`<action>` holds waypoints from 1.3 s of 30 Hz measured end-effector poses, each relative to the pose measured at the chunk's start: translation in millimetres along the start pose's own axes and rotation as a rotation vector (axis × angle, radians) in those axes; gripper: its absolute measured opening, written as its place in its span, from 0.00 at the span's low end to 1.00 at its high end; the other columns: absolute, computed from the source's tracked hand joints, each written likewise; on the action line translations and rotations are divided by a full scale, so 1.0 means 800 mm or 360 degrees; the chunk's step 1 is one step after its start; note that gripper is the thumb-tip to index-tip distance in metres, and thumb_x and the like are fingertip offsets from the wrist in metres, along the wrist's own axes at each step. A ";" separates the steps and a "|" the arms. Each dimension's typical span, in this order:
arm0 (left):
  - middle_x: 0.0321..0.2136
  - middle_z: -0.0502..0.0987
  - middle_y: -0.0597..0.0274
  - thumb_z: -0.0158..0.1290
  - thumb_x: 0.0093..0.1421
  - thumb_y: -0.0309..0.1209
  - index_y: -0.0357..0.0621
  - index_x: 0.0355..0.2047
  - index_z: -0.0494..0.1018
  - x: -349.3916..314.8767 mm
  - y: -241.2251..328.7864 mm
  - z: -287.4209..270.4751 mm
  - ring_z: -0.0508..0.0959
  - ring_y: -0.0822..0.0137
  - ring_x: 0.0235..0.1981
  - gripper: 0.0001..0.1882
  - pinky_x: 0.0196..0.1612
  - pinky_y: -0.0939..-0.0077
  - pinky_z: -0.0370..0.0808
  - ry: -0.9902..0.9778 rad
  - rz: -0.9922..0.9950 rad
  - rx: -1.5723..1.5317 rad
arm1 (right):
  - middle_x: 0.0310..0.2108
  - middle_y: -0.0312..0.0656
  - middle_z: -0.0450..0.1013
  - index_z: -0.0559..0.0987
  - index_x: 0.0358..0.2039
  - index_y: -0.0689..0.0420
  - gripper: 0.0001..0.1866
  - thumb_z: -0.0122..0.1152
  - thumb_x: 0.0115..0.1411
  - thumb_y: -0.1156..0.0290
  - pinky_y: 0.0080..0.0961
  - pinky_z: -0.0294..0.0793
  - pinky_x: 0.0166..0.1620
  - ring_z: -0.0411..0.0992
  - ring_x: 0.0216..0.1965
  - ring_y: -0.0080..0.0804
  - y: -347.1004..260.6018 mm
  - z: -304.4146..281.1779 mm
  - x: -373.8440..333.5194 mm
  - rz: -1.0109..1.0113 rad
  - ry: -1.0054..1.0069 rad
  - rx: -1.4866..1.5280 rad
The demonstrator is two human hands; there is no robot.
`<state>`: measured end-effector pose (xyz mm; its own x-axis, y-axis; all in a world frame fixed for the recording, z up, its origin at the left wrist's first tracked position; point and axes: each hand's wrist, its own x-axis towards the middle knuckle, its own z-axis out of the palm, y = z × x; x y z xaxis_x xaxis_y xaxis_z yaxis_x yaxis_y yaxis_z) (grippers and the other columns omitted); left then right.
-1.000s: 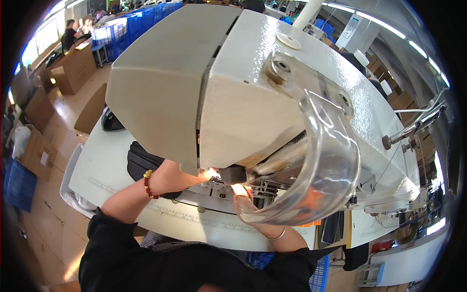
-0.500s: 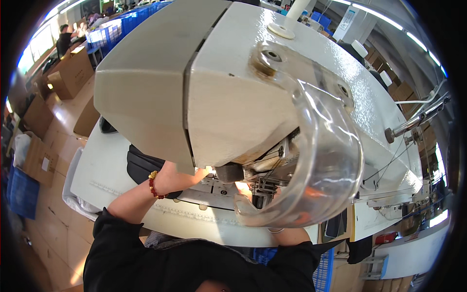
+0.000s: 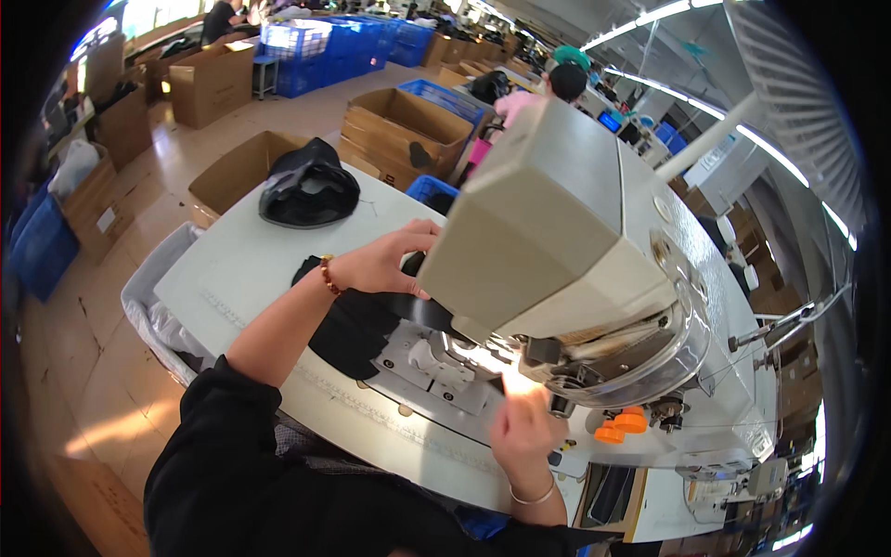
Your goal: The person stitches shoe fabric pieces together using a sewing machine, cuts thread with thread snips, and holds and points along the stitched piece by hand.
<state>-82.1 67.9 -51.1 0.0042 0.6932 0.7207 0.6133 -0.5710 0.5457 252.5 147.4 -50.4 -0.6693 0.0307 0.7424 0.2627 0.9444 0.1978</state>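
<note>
A white sewing machine head leans over the pale worktable, its lamp lighting the needle area. My left hand is beyond the machine's metal bed, thumb and fingers curled around dark material partly hidden by the machine. Black fabric lies under that wrist and runs toward the bed. My right hand is closed just in front of the needle area, below the clear curved guard. Glare and blur hide what its fingertips hold, if anything.
A black cap sits on the table's far left. Orange knobs are right of my right hand. A lined white bin stands at the table's left edge. Cardboard boxes and blue crates stand beyond; a person in pink works there.
The view has swung, showing more table and room. My left hand has moved away from the needle area to the bed's far side. My right hand has come out from behind the guard.
</note>
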 end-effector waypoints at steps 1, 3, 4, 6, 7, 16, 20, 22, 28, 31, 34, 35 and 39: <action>0.48 0.77 0.53 0.67 0.55 0.34 0.43 0.46 0.74 -0.001 0.013 -0.012 0.73 0.52 0.54 0.21 0.68 0.51 0.55 0.0043 0.0061 0.0173 | 0.25 0.41 0.76 0.84 0.44 0.61 0.23 0.54 0.48 0.89 0.28 0.68 0.26 0.75 0.25 0.36 0.000 -0.015 0.003 -0.0016 -0.0024 -0.0037; 0.45 0.78 0.56 0.65 0.56 0.33 0.44 0.43 0.73 -0.016 0.039 -0.046 0.74 0.56 0.53 0.17 0.70 0.47 0.53 0.0097 -0.0005 0.0855 | 0.26 0.44 0.77 0.84 0.41 0.62 0.20 0.53 0.48 0.90 0.30 0.66 0.26 0.75 0.25 0.38 0.002 -0.043 0.006 0.0076 0.0026 0.0030; 0.43 0.79 0.57 0.65 0.56 0.33 0.45 0.41 0.73 -0.027 0.048 -0.057 0.75 0.58 0.53 0.16 0.70 0.45 0.52 0.0144 -0.0033 0.1213 | 0.26 0.45 0.78 0.84 0.39 0.62 0.19 0.53 0.48 0.90 0.31 0.65 0.26 0.75 0.25 0.39 0.004 -0.053 0.006 0.0141 0.0038 0.0089; 0.35 0.80 0.60 0.61 0.57 0.30 0.47 0.39 0.73 -0.052 0.047 -0.066 0.78 0.60 0.48 0.11 0.71 0.42 0.51 -0.0016 -0.0285 0.1627 | 0.27 0.47 0.79 0.83 0.37 0.64 0.16 0.53 0.50 0.90 0.31 0.68 0.28 0.76 0.26 0.42 0.009 -0.067 0.004 0.0223 0.0205 0.0164; 0.32 0.80 0.62 0.60 0.58 0.29 0.49 0.38 0.72 -0.065 0.039 -0.070 0.80 0.61 0.45 0.09 0.72 0.41 0.50 -0.0034 -0.0329 0.1836 | 0.28 0.49 0.79 0.83 0.36 0.65 0.15 0.53 0.50 0.90 0.31 0.69 0.29 0.76 0.26 0.43 0.012 -0.070 0.001 0.0277 0.0283 0.0208; 0.21 0.77 0.59 0.54 0.63 0.30 0.49 0.42 0.68 -0.096 -0.075 -0.116 0.82 0.55 0.32 0.09 0.69 0.42 0.55 -0.0397 -0.0798 0.2061 | 0.27 0.48 0.79 0.81 0.40 0.67 0.12 0.52 0.58 0.87 0.30 0.76 0.34 0.78 0.27 0.42 0.043 -0.083 -0.142 0.0971 0.0297 0.0147; 0.21 0.78 0.58 0.57 0.60 0.29 0.48 0.41 0.69 -0.085 -0.082 -0.135 0.82 0.54 0.34 0.11 0.66 0.46 0.61 -0.0445 -0.0624 0.1956 | 0.28 0.48 0.79 0.82 0.41 0.65 0.11 0.51 0.62 0.82 0.32 0.77 0.34 0.78 0.28 0.42 0.062 -0.118 -0.265 0.1554 0.0670 -0.0072; 0.22 0.79 0.56 0.56 0.59 0.27 0.45 0.40 0.69 -0.088 -0.088 -0.136 0.82 0.52 0.33 0.10 0.64 0.47 0.64 -0.0408 -0.0576 0.1763 | 0.32 0.46 0.81 0.84 0.42 0.58 0.13 0.56 0.64 0.65 0.39 0.79 0.36 0.80 0.30 0.45 0.070 -0.144 -0.321 0.1786 0.0898 -0.0158; 0.26 0.81 0.54 0.53 0.60 0.27 0.42 0.44 0.69 -0.090 -0.120 -0.142 0.82 0.48 0.36 0.12 0.60 0.40 0.67 -0.0337 -0.1080 0.1911 | 0.33 0.43 0.82 0.85 0.42 0.54 0.18 0.59 0.64 0.54 0.44 0.79 0.36 0.80 0.32 0.47 0.095 -0.124 -0.388 0.1895 0.0927 -0.0444; 0.58 0.69 0.46 0.61 0.55 0.34 0.42 0.61 0.65 -0.084 -0.117 -0.130 0.67 0.53 0.63 0.33 0.60 0.29 0.66 -0.0417 -0.0942 0.2419 | 0.33 0.44 0.82 0.85 0.42 0.54 0.18 0.59 0.64 0.54 0.44 0.79 0.36 0.80 0.32 0.47 0.105 -0.076 -0.374 0.1810 0.0533 -0.0455; 0.60 0.66 0.46 0.69 0.46 0.45 0.37 0.63 0.65 -0.076 -0.111 -0.135 0.64 0.45 0.64 0.47 0.57 0.25 0.68 -0.0548 -0.1172 0.2626 | 0.33 0.44 0.82 0.85 0.42 0.54 0.18 0.59 0.64 0.54 0.44 0.79 0.36 0.80 0.32 0.48 0.107 -0.032 -0.357 0.1691 0.0171 -0.0427; 0.60 0.67 0.46 0.71 0.43 0.47 0.35 0.62 0.66 -0.072 -0.114 -0.145 0.64 0.43 0.64 0.49 0.56 0.26 0.70 -0.0715 -0.1371 0.2552 | 0.33 0.45 0.82 0.85 0.42 0.54 0.18 0.59 0.64 0.54 0.44 0.79 0.36 0.80 0.32 0.48 0.106 -0.021 -0.354 0.1660 0.0068 -0.0425; 0.56 0.68 0.48 0.73 0.36 0.55 0.32 0.58 0.72 -0.085 -0.139 -0.205 0.62 0.35 0.62 0.53 0.51 0.26 0.75 -0.0805 -0.1805 0.1966 | 0.33 0.45 0.82 0.85 0.42 0.55 0.18 0.59 0.65 0.55 0.44 0.79 0.37 0.80 0.32 0.48 0.108 0.010 -0.345 0.1591 -0.0221 -0.0414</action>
<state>-280.2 12.2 -90.8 -0.7372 0.6713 -0.0765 0.6742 0.7233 -0.1492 454.4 222.8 -243.1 -0.1338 0.8132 0.5664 0.8719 0.3683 -0.3229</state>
